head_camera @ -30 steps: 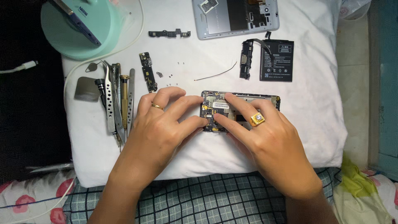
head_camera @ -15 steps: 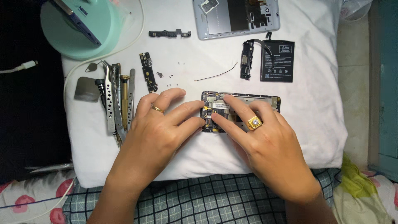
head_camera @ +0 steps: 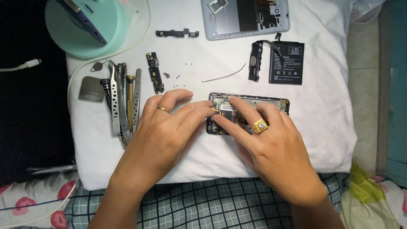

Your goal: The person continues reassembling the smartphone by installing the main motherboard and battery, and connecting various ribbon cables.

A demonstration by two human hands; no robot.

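Note:
An opened phone body (head_camera: 271, 102) with its circuit board exposed lies on a white cloth (head_camera: 322, 127). My left hand (head_camera: 165, 131), a gold ring on one finger, rests at the phone's left end with its fingertips on the board. My right hand (head_camera: 267, 144), wearing a large gold ring, covers the phone's middle, its fingers pressing on the board's left part. Both hands hold the phone steady; most of its lower half is hidden beneath them.
A phone back frame (head_camera: 246, 17), a black battery (head_camera: 286, 62), a speaker module (head_camera: 255, 62), a small board (head_camera: 154, 72), a thin wire (head_camera: 224, 76) and tiny screws lie above. Tweezers and screwdrivers (head_camera: 123, 99) sit left, a mint round stand (head_camera: 89, 25) at top left.
My right hand's fingers have slid slightly left along the phone's board. My left hand stays almost where it was.

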